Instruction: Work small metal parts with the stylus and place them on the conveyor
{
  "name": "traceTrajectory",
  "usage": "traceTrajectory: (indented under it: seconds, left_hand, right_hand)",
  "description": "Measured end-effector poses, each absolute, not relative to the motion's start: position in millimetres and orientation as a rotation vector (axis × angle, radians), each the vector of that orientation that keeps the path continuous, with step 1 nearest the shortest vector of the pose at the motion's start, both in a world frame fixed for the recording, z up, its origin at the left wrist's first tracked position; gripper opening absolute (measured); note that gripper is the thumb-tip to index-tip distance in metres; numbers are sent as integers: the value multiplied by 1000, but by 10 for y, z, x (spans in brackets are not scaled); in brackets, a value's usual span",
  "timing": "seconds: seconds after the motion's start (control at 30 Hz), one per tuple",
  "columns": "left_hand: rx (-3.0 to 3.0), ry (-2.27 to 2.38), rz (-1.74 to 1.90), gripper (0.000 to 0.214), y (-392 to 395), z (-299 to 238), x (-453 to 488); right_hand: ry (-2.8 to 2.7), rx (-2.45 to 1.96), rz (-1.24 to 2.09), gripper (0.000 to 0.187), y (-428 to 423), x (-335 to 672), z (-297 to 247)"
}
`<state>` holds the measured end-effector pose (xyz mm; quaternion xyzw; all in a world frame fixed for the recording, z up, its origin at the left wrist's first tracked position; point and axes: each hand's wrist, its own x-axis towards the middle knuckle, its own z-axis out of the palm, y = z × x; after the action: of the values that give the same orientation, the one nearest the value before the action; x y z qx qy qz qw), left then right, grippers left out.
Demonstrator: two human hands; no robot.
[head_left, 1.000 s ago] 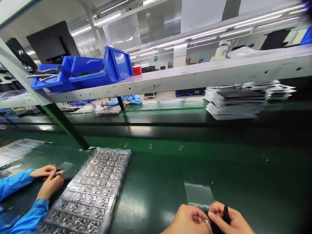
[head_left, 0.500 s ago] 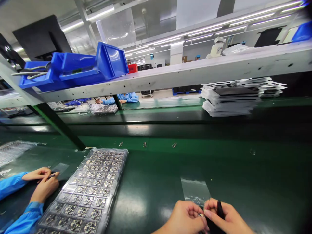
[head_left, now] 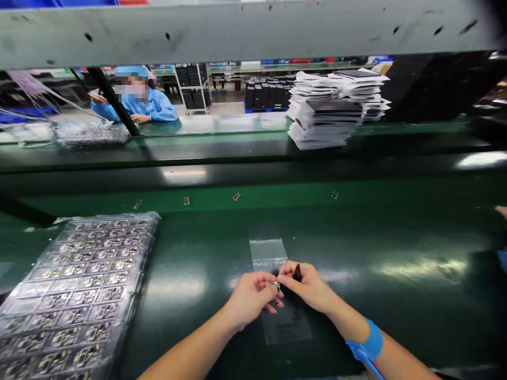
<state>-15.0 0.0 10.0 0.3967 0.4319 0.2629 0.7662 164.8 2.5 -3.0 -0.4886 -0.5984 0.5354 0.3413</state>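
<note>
My left hand is closed on a small shiny circuit part, pinched between thumb and fingers. My right hand meets it at the fingertips, with a slim black tool held among its fingers; what kind of tool it is I cannot make out. A blue wrist strap circles my right forearm. Under both hands a clear plastic bag lies on the green bench, and its lower part carries faint dark print. Whether the right fingertips also touch the small part is unclear.
Left on the bench is a clear tray of circuit boards. Several small parts, one being, line the raised ledge. Behind stand stacked white sheets and a person in blue. A shelf beam crosses above.
My view has tilted down and swung right, so the tray sits further left and the neighbour's hands have left the picture. The part in my left hand shows more clearly.
</note>
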Motion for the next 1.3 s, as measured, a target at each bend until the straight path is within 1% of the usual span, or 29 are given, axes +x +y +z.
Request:
traceTrajectory:
  seconds: [0.3, 0.47, 0.63, 0.93, 1.13, 1.3]
  left_hand:
    - [883, 934, 549, 28, -14, 65, -159]
    - [890, 928, 562, 22, -16, 44, -162]
    - [875, 951, 558, 21, -18, 76, -152]
    - [875, 940, 553, 26, -16, 70, -159]
    - [866, 981, 562, 41, -49, 14, -121]
    - [874, 1001, 542, 49, -8, -34, -109]
  right_hand:
    - [-1582, -1277, 1388, 26, 10, 1652, 10]
    - [-1601, -1292, 1361, 26, 9, 1644, 23]
    - [-1606, -1284, 1345, 27, -6, 1648, 16]
    - [-1626, -1300, 1323, 27, 1, 1640, 2]
    - [-1647, -1312, 1317, 29, -25, 1576, -34]
    - [-1655, -1308, 1286, 32, -2, 1550, -131]
